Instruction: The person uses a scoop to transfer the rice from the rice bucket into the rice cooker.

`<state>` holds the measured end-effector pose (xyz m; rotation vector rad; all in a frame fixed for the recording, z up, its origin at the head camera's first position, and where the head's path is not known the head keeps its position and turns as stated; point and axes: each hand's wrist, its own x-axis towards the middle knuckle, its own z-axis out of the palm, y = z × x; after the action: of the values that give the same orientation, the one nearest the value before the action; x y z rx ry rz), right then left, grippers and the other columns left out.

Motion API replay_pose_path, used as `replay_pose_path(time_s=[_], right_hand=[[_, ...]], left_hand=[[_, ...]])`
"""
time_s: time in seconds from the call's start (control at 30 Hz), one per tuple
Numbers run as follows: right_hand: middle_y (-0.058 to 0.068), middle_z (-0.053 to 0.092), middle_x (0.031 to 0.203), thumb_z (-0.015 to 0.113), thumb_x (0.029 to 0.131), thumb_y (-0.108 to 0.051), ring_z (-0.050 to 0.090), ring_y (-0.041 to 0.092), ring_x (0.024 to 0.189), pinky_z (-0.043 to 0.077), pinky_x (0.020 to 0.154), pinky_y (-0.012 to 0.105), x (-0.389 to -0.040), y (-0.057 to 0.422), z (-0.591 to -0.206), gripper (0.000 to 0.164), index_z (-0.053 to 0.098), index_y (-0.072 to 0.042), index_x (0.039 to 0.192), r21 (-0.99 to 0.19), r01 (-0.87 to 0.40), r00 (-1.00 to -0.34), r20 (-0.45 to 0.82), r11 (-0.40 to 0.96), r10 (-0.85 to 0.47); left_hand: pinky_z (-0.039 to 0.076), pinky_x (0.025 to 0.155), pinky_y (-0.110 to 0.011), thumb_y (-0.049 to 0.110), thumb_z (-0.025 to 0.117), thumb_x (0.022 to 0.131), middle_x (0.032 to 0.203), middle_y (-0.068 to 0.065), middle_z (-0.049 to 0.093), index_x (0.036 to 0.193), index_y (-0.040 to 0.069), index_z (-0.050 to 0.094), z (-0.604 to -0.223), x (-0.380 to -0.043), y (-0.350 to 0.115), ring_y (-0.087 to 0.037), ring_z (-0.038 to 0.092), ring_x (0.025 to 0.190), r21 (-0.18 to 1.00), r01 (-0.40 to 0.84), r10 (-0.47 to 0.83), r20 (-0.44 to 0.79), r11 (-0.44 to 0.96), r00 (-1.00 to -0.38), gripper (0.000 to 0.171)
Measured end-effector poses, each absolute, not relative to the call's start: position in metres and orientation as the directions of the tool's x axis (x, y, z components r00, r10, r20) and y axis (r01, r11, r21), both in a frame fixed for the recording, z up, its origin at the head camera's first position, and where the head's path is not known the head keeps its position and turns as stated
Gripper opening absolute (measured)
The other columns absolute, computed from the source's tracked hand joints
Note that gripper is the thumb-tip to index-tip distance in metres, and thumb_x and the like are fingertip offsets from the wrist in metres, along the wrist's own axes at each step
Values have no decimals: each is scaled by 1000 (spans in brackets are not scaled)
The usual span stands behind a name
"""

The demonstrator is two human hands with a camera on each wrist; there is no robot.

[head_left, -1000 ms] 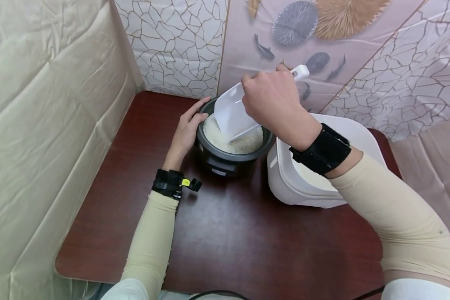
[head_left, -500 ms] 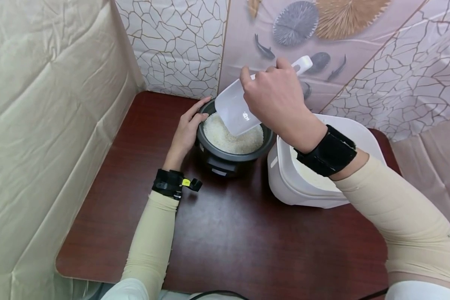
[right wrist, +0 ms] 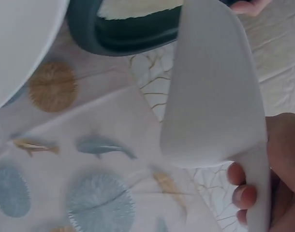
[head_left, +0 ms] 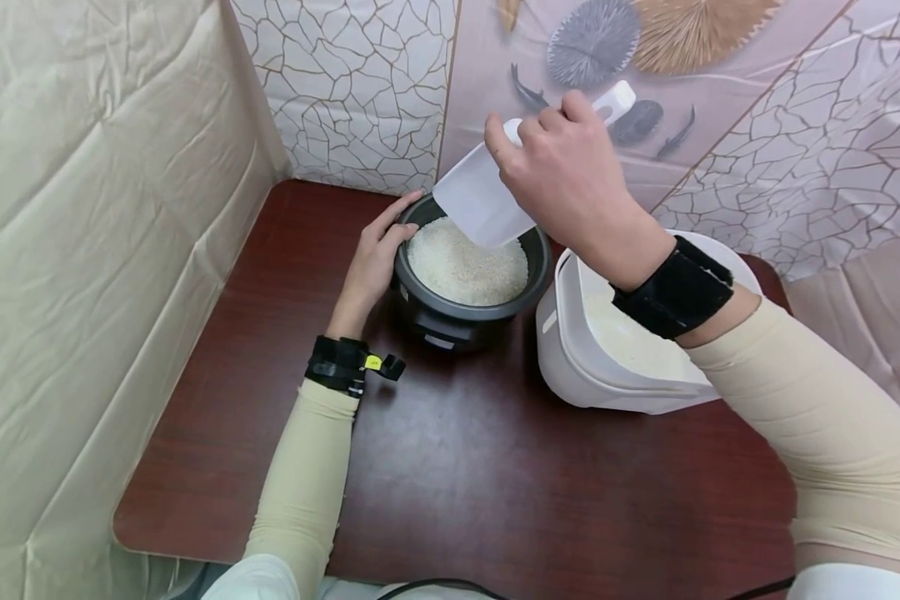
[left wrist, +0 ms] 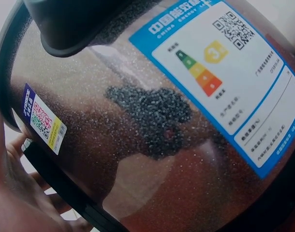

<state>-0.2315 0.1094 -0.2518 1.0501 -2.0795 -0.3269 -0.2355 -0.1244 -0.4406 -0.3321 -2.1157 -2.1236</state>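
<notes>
A dark rice cooker (head_left: 438, 327) stands open near the table's back edge, with white rice (head_left: 468, 271) inside. My left hand (head_left: 371, 265) grips its left side, the thumb over the rim. The left wrist view has the speckled side of the cooker (left wrist: 152, 116) up close, with a blue energy label on it. Above the bowl, a white plastic scoop (head_left: 483, 196) slants with its mouth down towards the rice. My right hand (head_left: 573, 179) holds it by the handle, and in the right wrist view several fingertips (right wrist: 244, 195) curl round that handle. No rice shows on the scoop.
Right of the cooker is a white bin (head_left: 570, 362) with pale rice (head_left: 633, 342) in it, partly behind my right forearm. The reddish-brown table (head_left: 487, 467) meets patterned cloth at the back and a beige cloth wall (head_left: 157, 208) on the left.
The scoop has lifted up and away from the rice, and its mouth is clear of the surface. My right hand has moved up and slightly right; the left hand has stayed put.
</notes>
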Motion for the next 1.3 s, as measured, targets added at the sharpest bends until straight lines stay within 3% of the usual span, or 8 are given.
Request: replay_pose_path(time_s=[0.2,0.63,0.87,1.07,1.17,1.3], right_hand=[[19,60,70,58,100,-2,56,38,62,42,72,49,-236,116,-250,24,70,2,120,538,-605,-285,542,587,-791],[21,64,73,55,99,0,61,40,65,42,71,48,-239,126,-249,24,71,3,116,540,-623,-292,511,566,-808],[19,68,73,55,97,-3,64,41,64,39,69,51,-247,142,-246,13,67,0,99,385,-651,-416,540,654,-732],[20,68,73,56,99,-11,62,47,65,41,65,56,-259,164,-248,21,71,0,107,228,-627,-581,500,745,-642],[17,60,66,55,100,-15,55,46,61,40,58,57,-264,175,-247,24,73,-4,110,147,-589,-659,481,794,-578],[8,44,60,53,100,-19,46,37,58,32,49,50,-268,190,-246,26,75,-8,110,62,-530,-747,438,846,-500]], left_hand=[[36,118,-38,30,53,105,158,13,52,154,32,58,-437,-236,-124,-9,47,144,970,241,68,241,-12,-968,50],[36,118,-40,27,53,106,160,12,49,155,32,57,-439,-236,-121,-10,47,144,974,225,75,227,-29,-971,50],[36,119,-39,28,53,106,160,14,49,156,31,56,-438,-238,-121,-8,46,145,975,223,77,224,-21,-972,51],[36,118,-40,31,52,105,158,14,51,157,29,56,-439,-235,-123,-8,47,144,975,223,76,222,0,-972,51],[36,118,-42,30,52,105,159,13,50,157,28,56,-438,-234,-123,-9,47,144,977,212,74,212,-6,-974,52],[35,119,-44,29,53,105,160,12,49,157,30,56,-437,-233,-123,-10,46,144,978,207,78,207,-16,-975,51]])
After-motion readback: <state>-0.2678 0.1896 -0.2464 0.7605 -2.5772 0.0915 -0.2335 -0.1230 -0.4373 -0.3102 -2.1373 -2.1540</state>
